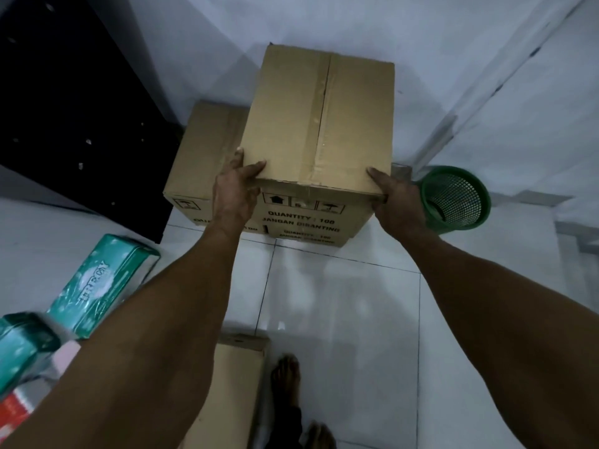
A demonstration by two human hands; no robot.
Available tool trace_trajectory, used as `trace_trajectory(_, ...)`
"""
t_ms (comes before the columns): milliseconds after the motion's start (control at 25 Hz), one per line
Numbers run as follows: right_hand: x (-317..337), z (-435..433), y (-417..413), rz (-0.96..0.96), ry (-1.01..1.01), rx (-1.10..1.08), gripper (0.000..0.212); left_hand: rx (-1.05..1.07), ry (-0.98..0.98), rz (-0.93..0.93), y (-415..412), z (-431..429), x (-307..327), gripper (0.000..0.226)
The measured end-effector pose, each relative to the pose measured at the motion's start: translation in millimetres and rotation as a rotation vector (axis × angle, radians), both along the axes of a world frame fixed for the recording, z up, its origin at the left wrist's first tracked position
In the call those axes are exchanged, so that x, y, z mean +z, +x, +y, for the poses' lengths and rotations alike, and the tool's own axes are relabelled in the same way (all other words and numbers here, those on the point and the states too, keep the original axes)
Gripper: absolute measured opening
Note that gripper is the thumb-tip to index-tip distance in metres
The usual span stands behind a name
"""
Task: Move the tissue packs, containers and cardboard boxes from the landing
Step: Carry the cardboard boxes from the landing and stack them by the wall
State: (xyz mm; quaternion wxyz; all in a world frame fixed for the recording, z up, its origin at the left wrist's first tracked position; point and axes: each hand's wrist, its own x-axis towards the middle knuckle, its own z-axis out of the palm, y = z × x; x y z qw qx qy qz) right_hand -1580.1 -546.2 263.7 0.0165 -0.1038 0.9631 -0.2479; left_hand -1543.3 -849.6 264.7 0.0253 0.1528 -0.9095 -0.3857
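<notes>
1. Grip: left hand [235,192] and right hand [393,197] each clamp a near top corner of the top box [319,124]. Thumbs lie on the lid, fingers wrap down the sides. Nothing supports the underside.
2. Location: top box sits stacked on a lower box [304,236], in the corner of the tiled floor [340,303] against the wall. A second box [202,150] stands just beside it on the left.
3. Slip risk: hold is friction on the upper edges only. If the box is heavy (print reads QUANTITY : 100), it could slide out of the hands on the lift. Safer to get the fingers under the bottom edge.
4. Seam risk: top flaps [324,102] are taped down the centre. Thumb pressure near the corner could buckle the cardboard and cost the grip.
5. Drag risk: pulling toward the body rather than lifting could shift the lower box too.
6. Snag risk: green basket [453,200] is just beside the right hand. A swing to the right could knock it over.
7. Trip risk: flat cardboard [233,380] lies beside the bare foot [285,380], and tissue packs [100,283] lie on the left. Stepping back with the box blocking the view could catch either.
</notes>
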Motion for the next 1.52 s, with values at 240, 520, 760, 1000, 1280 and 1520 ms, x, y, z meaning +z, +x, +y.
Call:
trace_trajectory(240,-2.1,-5.9,-22.6,0.037,-0.04,-0.04,0.061,0.131,0.216,0.041,-29.1,4.2,1.0,0.048)
trace_trajectory(520,-13.9,5.4,-57.4,0.017,-0.035,-0.016,0.063,0.111,0.173,0.026,-49.9,13.6,-0.3,0.046)
trace_trajectory(760,-16.2,10.1,-56.9,0.047,-0.068,-0.011,0.062,0.085,0.098,0.045,-50.3,5.7,-13.1,0.051)
trace_trajectory(1000,-16.5,15.0,-47.2,0.048,-0.11,-0.048,0.062,0.005,-0.037,0.078,-50.7,2.1,-15.6,0.05)
trace_trajectory(1280,-21.7,4.9,-42.2,0.073,-0.163,-0.116,0.063,0.011,-0.04,0.128,-46.8,5.9,-19.9,0.053)
trace_trajectory(1520,-24.7,-8.9,-41.9,0.106,-0.203,-0.127,0.062,0.01,-0.036,0.144,-56.6,-7.8,-21.7,0.051)
